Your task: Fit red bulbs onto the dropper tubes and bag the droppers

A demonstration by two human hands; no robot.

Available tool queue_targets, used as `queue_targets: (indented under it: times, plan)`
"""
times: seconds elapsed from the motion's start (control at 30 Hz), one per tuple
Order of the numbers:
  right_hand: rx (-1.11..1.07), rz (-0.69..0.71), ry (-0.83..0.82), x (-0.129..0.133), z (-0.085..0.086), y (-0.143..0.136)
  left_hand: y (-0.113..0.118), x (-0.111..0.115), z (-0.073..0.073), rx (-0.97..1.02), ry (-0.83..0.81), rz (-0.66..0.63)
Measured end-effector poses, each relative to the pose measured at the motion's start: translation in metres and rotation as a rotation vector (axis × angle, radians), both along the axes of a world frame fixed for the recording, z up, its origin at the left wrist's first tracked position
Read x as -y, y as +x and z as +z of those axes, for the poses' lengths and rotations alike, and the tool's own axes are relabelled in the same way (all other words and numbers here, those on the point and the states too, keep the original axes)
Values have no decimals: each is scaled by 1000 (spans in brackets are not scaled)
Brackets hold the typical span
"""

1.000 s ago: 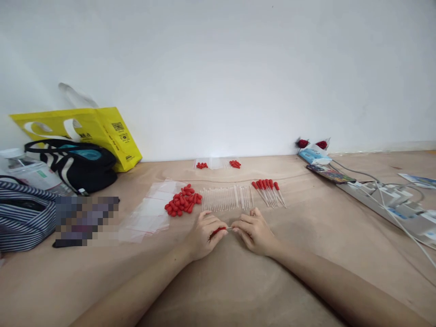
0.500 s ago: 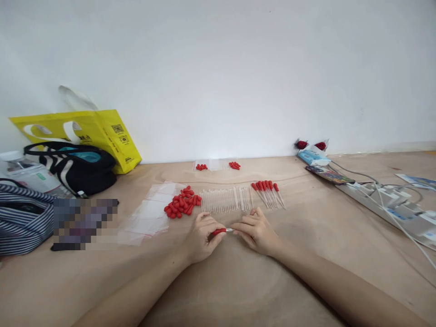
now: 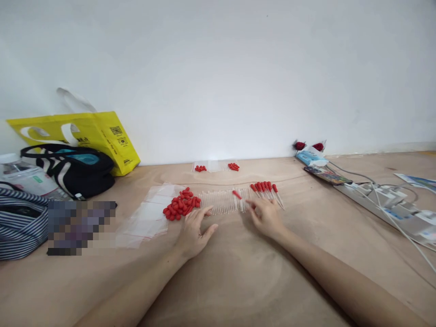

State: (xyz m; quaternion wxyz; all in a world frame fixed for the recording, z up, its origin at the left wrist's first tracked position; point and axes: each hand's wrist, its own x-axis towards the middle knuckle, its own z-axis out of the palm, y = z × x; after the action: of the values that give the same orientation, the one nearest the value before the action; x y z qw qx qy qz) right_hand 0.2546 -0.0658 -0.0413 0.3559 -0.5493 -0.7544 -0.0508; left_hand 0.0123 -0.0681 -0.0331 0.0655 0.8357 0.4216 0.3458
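Leaning, L of frame: yellow bag [image 3: 112, 136], 2 QR-type codes, dark print too small to read. Ctr L: red bulbs [image 3: 181, 204], tapered, heaped. Lower ctr: L hand [image 3: 195, 232], thumb well apart from fingers, nr clear tubes [image 3: 220, 202], thin, in row. Ctr: single red bulb [image 3: 236, 195] over row. Ctr R: R hand [image 3: 267, 217], index out, grip can't tell; red-capped tubes [image 3: 269, 189], fanned, just beyond.

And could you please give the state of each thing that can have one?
Left hand, open, thumb spread.
Right hand, loosely bent, grip unclear.
Clear tubes, in a row, mostly bare.
Red bulb over tubes, fit unclear.
Heaped bulbs, loose.
Red-topped droppers, fitted, fanned out.
Near plastic bags, flat, overlapping.
Yellow bag, standing.
Power strip, plugs inserted.
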Motion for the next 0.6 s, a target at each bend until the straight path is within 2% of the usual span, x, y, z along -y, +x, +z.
queue_targets:
  times: [0.1,0.17,0.33,0.6]
  plan:
    - [-100,-298,-100,-21,0,12,-1,-1,-2,6,-17,16]
    - [-90,-407,-166,-33,-1,16,0,-1,-3,-4,-25,2]
    - [0,-484,-237,-47,-4,16,0,-1,-3,-9,-35,-4]
    - [30,-526,-294,-52,-2,15,-1,-4,-4,-34,-32,-30]
